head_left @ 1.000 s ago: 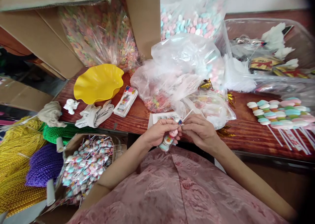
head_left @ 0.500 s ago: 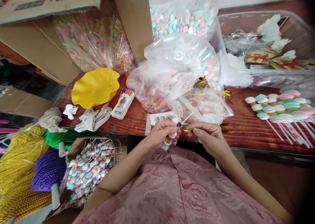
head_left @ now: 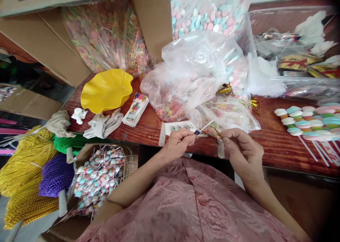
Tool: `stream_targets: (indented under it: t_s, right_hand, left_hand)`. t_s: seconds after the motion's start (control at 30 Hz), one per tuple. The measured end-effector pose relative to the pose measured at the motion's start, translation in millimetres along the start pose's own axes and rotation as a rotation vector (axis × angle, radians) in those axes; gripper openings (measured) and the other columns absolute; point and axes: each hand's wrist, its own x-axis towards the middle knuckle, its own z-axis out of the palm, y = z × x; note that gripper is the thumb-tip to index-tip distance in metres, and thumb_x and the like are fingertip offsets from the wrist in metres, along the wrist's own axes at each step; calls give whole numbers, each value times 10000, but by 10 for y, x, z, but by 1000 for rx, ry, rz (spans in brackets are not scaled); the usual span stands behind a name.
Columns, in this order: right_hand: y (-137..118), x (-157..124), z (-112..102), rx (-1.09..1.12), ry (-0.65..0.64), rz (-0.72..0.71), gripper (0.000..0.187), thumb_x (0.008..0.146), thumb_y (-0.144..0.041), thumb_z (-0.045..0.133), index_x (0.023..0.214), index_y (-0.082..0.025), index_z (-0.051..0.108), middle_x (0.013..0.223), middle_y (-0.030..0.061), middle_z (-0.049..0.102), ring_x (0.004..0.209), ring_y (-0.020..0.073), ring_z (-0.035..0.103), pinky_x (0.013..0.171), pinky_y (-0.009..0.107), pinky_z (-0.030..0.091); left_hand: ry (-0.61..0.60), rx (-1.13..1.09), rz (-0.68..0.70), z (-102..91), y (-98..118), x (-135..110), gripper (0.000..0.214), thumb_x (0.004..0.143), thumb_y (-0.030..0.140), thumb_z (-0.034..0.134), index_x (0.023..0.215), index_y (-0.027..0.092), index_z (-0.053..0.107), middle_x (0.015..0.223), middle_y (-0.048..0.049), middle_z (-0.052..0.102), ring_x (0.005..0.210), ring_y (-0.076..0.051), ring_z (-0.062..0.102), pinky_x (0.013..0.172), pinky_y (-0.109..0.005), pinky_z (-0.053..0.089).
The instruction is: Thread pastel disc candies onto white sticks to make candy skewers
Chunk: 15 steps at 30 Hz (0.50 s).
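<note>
My left hand (head_left: 178, 142) is closed in a pinch on a wrapped candy stick (head_left: 197, 132). Its white stick (head_left: 207, 125) points up and to the right from the dark blue gathered end of the wrapper, while the candy itself is hidden behind my fingers. To the right, my right hand (head_left: 243, 148) pinches a thin gold twist tie (head_left: 216, 130) between thumb and forefinger. The tie's free end reaches toward the white stick; a gap separates the two hands. Just behind my left hand, a printed wrapper (head_left: 178, 127) lies flat on the table.
Clear bags of colourful candy (head_left: 170, 107) crowd the middle back. A yellow wavy dish (head_left: 106, 91), a stack of wrappers (head_left: 136, 110) and gloves (head_left: 104, 124) are left. Candy sticks (head_left: 305, 123) lie right, before a clear tub (head_left: 265, 79). Below left stands a box of wrapped candy (head_left: 98, 178).
My right hand has moved slightly right and turned, lifting the twist tie's visible end. The candy's body, visible below my left hand before, is now hidden. The whole view has shifted slightly.
</note>
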Motion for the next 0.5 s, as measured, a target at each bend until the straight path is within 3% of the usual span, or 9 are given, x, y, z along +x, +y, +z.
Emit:
stream_targets:
  t_s: [0.1,0.2,0.5]
  right_hand:
    - [-114,9,163,-72,-29,-187,119,888,-148,568,916,-237,643,858,22,633,805,155,606,740,294,491]
    - [-108,25,337,-67,-33,-249,192,887,-120,555,972,-238,680,860,30,638,790,151,608,707,288,493]
    - [11,101,378,115,-99,-76,153,871,-207,610,915,-251,750,811,19,705,741,156,644,700,309,518]
  left_hand:
    - [8,-44,22,69,6,5,272,885,313,535,663,162,583,668,14,507,660,-105,472,686,-259,393]
    - [7,-6,84,107,67,-13,303,895,276,497,612,169,508,660,17,473,668,-108,444,691,-260,376]
    - [-3,51,57,47,109,-72,287,863,273,500,591,181,481,676,5,471,688,-126,455,689,-263,376]
